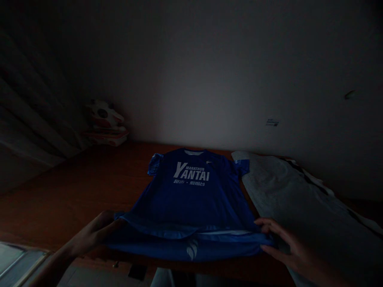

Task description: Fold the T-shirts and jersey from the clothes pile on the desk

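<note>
A blue short-sleeved T-shirt [197, 203] lies front up on the wooden surface, its collar toward the wall and its hem toward me. White lettering and a small white logo mark its chest. The hem gapes, and the inner side of the back layer shows a pale emblem. At the left end of the hem, my left hand [100, 231] holds the fabric, its fingertips hidden by the cloth. My right hand [283, 241] grips the right hem corner, fingers on the upper edge and thumb on the lower one.
Grey cloth [287, 191] lies along the right, touching the shirt's sleeve. A cow-like figure [104, 115] rests on a box [109, 137] at the back left, near a curtain [26, 91]. The wall [191, 79] rises behind the wooden tabletop [98, 175]. The room is dim.
</note>
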The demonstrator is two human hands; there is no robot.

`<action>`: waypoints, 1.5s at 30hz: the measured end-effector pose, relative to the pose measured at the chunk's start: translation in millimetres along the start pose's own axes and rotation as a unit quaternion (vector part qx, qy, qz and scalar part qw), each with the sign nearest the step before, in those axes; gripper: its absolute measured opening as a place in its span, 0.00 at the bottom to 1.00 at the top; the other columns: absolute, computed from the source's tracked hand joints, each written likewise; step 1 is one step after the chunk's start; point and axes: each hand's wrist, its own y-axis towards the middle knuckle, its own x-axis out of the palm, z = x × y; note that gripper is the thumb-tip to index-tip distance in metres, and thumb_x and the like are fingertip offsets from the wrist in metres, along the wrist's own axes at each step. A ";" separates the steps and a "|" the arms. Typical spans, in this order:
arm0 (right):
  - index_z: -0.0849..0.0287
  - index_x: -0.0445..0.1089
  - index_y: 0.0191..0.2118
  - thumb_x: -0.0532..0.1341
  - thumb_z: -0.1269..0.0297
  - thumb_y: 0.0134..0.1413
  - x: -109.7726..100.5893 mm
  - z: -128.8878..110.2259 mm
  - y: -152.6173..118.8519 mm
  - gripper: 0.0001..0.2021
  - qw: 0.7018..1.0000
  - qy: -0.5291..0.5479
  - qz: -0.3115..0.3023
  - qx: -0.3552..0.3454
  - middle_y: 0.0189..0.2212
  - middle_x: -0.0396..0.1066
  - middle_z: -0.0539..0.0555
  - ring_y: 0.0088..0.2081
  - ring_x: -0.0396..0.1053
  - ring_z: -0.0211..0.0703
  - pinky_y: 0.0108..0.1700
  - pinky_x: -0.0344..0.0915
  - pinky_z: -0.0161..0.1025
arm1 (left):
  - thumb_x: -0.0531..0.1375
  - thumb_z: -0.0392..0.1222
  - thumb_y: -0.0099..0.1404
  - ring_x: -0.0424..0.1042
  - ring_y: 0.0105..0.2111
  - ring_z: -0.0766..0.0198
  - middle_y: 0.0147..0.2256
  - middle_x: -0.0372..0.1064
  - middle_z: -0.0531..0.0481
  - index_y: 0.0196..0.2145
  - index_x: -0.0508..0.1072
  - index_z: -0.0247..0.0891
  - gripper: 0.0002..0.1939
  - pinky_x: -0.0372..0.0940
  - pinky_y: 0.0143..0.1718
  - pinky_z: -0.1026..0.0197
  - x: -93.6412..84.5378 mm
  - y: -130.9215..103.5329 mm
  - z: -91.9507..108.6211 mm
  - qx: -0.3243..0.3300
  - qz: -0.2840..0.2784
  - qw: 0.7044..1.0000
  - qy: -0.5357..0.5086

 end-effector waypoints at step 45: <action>0.54 0.73 0.41 0.59 0.65 0.61 140.4 -92.0 197.1 0.06 0.969 -0.153 0.100 -0.166 0.41 0.77 0.56 0.45 0.75 0.49 0.48 0.69 0.44 | 0.50 0.53 0.72 0.63 0.63 0.45 0.64 0.63 0.36 0.64 0.62 0.35 0.29 0.57 0.62 0.43 90.4 181.6 28.2 0.013 0.047 0.949 0.312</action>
